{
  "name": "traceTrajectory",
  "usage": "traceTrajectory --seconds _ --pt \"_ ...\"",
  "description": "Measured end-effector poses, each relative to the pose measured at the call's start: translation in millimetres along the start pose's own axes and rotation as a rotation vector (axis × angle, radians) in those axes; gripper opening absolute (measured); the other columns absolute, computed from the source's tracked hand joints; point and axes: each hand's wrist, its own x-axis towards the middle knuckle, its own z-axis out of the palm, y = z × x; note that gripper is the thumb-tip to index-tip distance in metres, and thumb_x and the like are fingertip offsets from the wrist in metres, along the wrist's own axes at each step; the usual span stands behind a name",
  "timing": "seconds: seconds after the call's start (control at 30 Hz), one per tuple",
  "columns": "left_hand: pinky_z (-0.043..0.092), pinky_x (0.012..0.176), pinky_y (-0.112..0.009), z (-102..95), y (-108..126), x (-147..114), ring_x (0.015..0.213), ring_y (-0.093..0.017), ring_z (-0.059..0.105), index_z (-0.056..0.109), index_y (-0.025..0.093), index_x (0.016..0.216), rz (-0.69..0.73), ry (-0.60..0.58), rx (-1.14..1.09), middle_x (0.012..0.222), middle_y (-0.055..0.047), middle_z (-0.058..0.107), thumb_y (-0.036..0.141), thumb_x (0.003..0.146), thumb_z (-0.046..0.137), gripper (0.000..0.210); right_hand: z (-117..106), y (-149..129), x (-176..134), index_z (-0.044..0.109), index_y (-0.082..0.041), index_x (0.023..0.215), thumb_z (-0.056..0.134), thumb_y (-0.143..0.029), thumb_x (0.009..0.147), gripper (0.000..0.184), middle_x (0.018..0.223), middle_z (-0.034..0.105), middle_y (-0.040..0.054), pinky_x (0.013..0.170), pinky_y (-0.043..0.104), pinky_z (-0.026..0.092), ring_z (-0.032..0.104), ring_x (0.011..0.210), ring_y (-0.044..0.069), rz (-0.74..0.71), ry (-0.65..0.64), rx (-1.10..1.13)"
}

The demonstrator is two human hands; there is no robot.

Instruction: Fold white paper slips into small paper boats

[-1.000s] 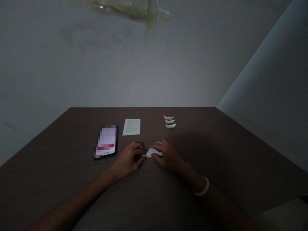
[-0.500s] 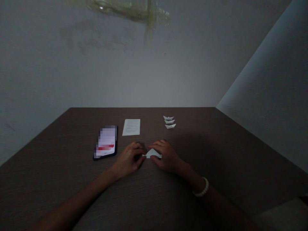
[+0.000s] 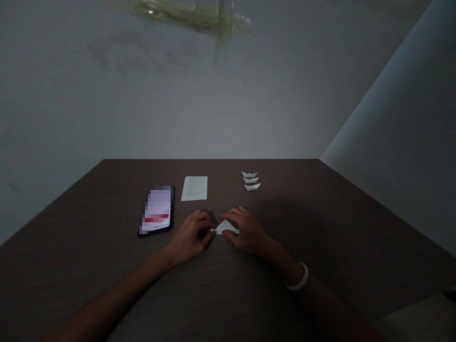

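Observation:
Between my two hands is a small folded piece of white paper (image 3: 226, 227), peaked at the top and low along its near edge, with faint print on it. My left hand (image 3: 192, 236) pinches its left corner between thumb and fingertips. On the other side, my right hand (image 3: 248, 231) has its thumb on the near edge and its fingers over the far side, gripping the right part. The paper's right end is hidden by that hand. Three small white paper boats (image 3: 251, 181) stand in a row farther back, beyond my right hand.
A dark wooden table (image 3: 295, 199) lies under everything, its far edge against a grey wall (image 3: 270, 118). Printed paper sheets (image 3: 194, 188) lie beyond my left hand. A phone (image 3: 156, 211) with a lit, blurred screen rests to the left.

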Motion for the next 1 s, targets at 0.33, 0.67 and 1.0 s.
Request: traceTrajectory --seconds 0.33,0.67,1.0 --pt "0.046 0.086 -0.04 -0.1 -0.3 0.1 0.094 -0.022 0.055 0.065 0.018 0.093 -0.025 -0.024 -0.004 0.097 -0.006 0.061 0.017 0.082 0.058 0.013 -4.4 -4.5 2.5 0.06 -0.018 0.108 0.071 -0.022 0.075 0.035 0.102 0.063 0.0065 0.086 0.036 0.039 0.051 0.094 0.021 0.045 -0.045 0.028" --pt "0.044 0.089 -0.039 -0.8 0.1 -1.8 0.098 -0.023 0.052 0.063 0.018 0.101 -0.04 -0.066 0.024 0.102 -0.007 0.058 0.02 0.083 0.058 0.019 -3.4 -2.7 1.3 0.059 -0.018 0.104 0.075 -0.019 0.072 0.037 0.101 0.061 0.0052 0.086 0.035 0.038 0.051 0.094 0.021 0.02 -0.001 0.086" --pt "0.043 0.09 -0.039 -4.3 3.3 0.2 0.1 -0.024 0.051 0.062 0.018 0.099 -0.031 -0.089 -0.009 0.105 -0.007 0.056 0.017 0.084 0.055 0.017 -3.6 -3.7 0.9 0.059 -0.019 0.106 0.074 -0.015 0.071 0.039 0.103 0.058 0.0053 0.088 0.035 0.041 0.053 0.097 0.021 0.008 0.027 0.157"
